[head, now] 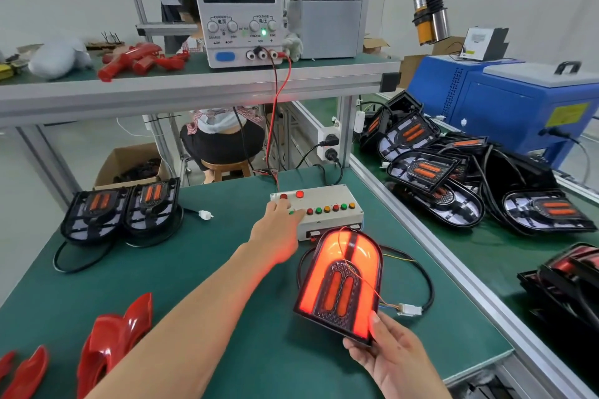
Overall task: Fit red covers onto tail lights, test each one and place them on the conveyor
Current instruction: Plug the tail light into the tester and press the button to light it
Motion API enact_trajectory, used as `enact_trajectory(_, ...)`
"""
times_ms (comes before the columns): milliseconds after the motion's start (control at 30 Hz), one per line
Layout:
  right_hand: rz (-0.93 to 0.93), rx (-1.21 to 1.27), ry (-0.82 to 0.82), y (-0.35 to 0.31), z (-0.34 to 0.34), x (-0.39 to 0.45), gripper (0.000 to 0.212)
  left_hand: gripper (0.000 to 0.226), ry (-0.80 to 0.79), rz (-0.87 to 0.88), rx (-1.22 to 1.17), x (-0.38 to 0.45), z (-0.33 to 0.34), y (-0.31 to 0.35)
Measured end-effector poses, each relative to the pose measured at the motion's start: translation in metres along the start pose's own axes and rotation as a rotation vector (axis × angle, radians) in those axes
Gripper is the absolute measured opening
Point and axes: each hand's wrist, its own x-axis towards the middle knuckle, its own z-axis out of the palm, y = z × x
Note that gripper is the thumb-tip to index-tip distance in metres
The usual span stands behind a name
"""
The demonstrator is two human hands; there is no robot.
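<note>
Gripping the glowing tail light (340,282) at its lower edge with right hand (393,356), pressing a button on the test box (324,204) with extended left hand (275,230) fingers.

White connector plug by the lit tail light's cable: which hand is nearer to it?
Right. The right hand holds the lit tail light's bottom corner just below the white connector plug; the left hand is up on the button box.
</note>
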Motion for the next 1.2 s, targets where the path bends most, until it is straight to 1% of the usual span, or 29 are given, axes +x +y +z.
enact_trajectory(133,-0.005,-0.011,0.015,0.002,-0.001,0.001,0.022,0.077,-0.016,0.001,-0.015,0.001,0.001,-0.002)
enact_trajectory(600,0.008,-0.013,0.013,0.0,0.001,-0.001,0.023,0.08,-0.012,-0.003,0.003,0.001,0.003,-0.001)
enact_trajectory(1000,0.031,-0.017,0.007,-0.004,0.002,-0.004,0.028,0.076,-0.005,0.001,0.026,0.002,0.001,-0.001)
enact_trajectory(1067,0.041,-0.018,-0.009,-0.005,0.002,-0.004,0.03,0.068,0.031,0.013,0.072,0.004,-0.003,-0.001)
enact_trajectory(1133,0.049,-0.024,-0.026,-0.005,0.002,-0.005,0.029,0.058,0.127,0.047,0.126,0.009,-0.008,0.0)
enact_trajectory(1200,0.055,-0.022,-0.034,-0.006,0.001,-0.005,0.028,0.054,0.193,0.114,0.101,0.017,-0.013,0.004)
